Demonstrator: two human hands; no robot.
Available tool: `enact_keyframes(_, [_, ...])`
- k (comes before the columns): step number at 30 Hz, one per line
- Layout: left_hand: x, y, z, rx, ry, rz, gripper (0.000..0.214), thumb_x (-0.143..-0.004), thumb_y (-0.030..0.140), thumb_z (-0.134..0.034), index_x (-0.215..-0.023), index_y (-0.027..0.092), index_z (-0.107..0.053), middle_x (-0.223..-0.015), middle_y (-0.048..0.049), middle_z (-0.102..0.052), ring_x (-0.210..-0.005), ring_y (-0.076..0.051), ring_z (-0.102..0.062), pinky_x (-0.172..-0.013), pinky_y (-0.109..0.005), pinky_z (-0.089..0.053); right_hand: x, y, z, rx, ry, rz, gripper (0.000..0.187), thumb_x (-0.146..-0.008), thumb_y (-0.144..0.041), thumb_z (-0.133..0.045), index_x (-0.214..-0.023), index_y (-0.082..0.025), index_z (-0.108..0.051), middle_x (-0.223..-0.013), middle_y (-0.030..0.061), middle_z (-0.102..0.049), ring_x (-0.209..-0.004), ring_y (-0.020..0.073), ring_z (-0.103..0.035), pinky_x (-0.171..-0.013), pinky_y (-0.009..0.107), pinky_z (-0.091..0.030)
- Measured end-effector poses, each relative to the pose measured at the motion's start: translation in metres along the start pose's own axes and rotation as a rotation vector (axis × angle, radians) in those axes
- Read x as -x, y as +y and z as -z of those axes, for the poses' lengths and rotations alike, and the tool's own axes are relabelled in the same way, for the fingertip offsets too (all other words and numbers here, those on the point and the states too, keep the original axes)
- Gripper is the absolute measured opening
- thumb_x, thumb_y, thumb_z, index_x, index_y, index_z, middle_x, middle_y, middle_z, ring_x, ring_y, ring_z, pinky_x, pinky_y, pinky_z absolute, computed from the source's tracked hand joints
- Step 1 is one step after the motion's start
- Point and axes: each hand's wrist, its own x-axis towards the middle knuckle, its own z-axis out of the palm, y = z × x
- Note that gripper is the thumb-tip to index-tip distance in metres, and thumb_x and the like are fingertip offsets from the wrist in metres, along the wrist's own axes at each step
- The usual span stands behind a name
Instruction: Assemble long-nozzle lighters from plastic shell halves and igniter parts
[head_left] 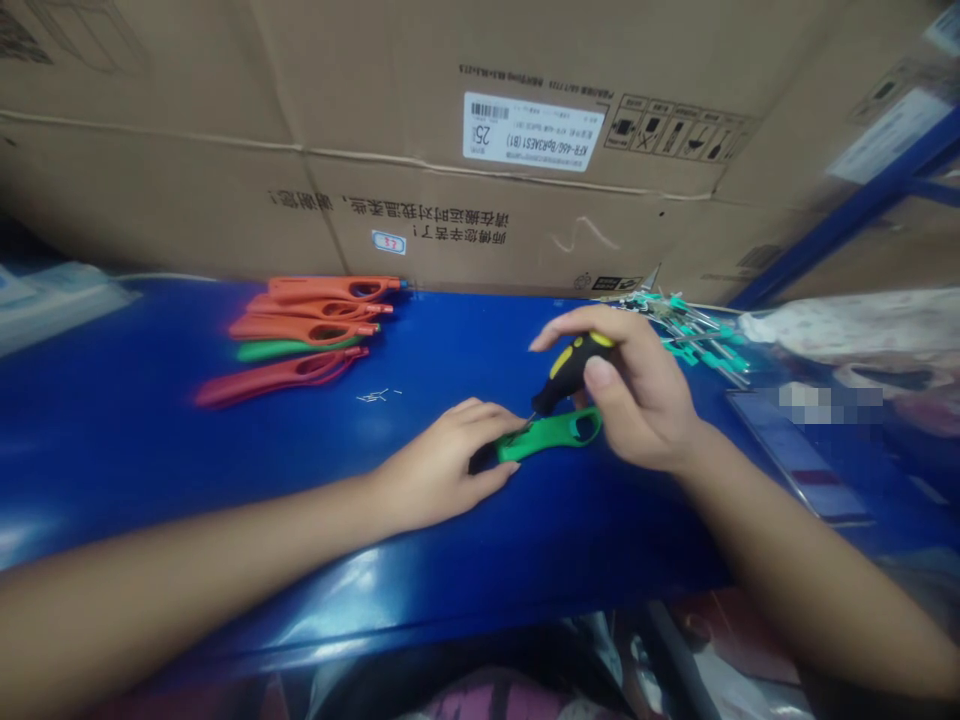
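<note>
My left hand (457, 460) is closed around one end of a green plastic lighter casing (551, 435), pressing it against the blue table. In my right hand (645, 395) is a screwdriver (574, 372) with a black and yellow handle, tilted so its shaft points down at the casing near my left fingertips. The exact spot of its tip is hard to make out. The casing's looped trigger end faces my right hand. Left of my hands, several small pale pins or screws (379, 396) are scattered on the table.
Several orange and red lighter casings (307, 328) lie at the back left, with a green one (281, 350) among them. Metal rods with teal parts (690, 330) are heaped at the back right. A phone (799, 455) lies at right. A large cardboard box (375, 120) stands behind the blue table (300, 560).
</note>
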Motion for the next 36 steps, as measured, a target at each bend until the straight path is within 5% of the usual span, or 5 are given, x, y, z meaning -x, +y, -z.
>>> enact_keyframes(7, [0.0,0.0,0.0,-0.008,0.012,-0.007,0.033,-0.092,0.022,-0.063,-0.125,0.019,-0.063,-0.12,-0.009,-0.069,-0.112,-0.023,-0.062,-0.101,-0.043,-0.051,-0.003,-0.004,0.004,0.091,0.082,0.078,0.032,-0.084,-0.036,-0.077,-0.113,-0.025,-0.067,-0.097,0.0036,-0.071,-0.078,0.0171,-0.067,-0.068,0.029,-0.058])
enact_keyframes(13, [0.0,0.001,0.0,-0.006,0.013,-0.006,0.03,-0.092,0.022,-0.064,-0.122,0.017,-0.064,-0.117,-0.0096,-0.07,-0.111,-0.024,-0.062,-0.099,-0.042,-0.052,-0.005,-0.009,0.013,-0.023,-0.116,-0.026,0.035,-0.102,-0.03,-0.049,-0.135,-0.026,-0.06,-0.114,0.0077,-0.071,-0.078,0.0164,-0.067,-0.065,0.032,-0.059])
enact_keyframes(24, [-0.001,0.001,0.001,0.002,-0.005,0.005,0.031,-0.092,0.021,-0.064,-0.123,0.018,-0.064,-0.117,-0.0084,-0.07,-0.111,-0.023,-0.062,-0.1,-0.041,-0.051,-0.001,-0.013,-0.001,-0.102,0.02,-0.107,0.03,-0.102,-0.033,-0.05,-0.127,-0.026,-0.064,-0.104,0.0069,-0.07,-0.065,0.0132,-0.061,-0.05,0.027,-0.053])
enact_keyframes(29, [-0.001,0.0,0.0,-0.001,0.002,-0.007,0.033,-0.092,0.021,-0.064,-0.125,0.017,-0.062,-0.12,-0.0087,-0.068,-0.112,-0.023,-0.061,-0.101,-0.041,-0.05,-0.003,-0.011,0.0,0.092,0.204,0.122,0.02,-0.085,-0.031,-0.076,-0.105,-0.028,-0.075,-0.088,0.0042,-0.069,-0.073,0.0176,-0.062,-0.057,0.03,-0.055])
enact_keyframes(36, [0.0,0.0,0.0,-0.006,-0.016,0.008,0.036,-0.092,0.021,-0.064,-0.128,0.015,-0.063,-0.118,-0.009,-0.069,-0.111,-0.022,-0.06,-0.102,-0.04,-0.049,-0.003,-0.014,0.003,-0.107,-0.045,-0.136,0.035,-0.099,-0.033,-0.057,-0.133,-0.03,-0.062,-0.102,0.0046,-0.071,-0.064,0.0125,-0.061,-0.052,0.027,-0.054])
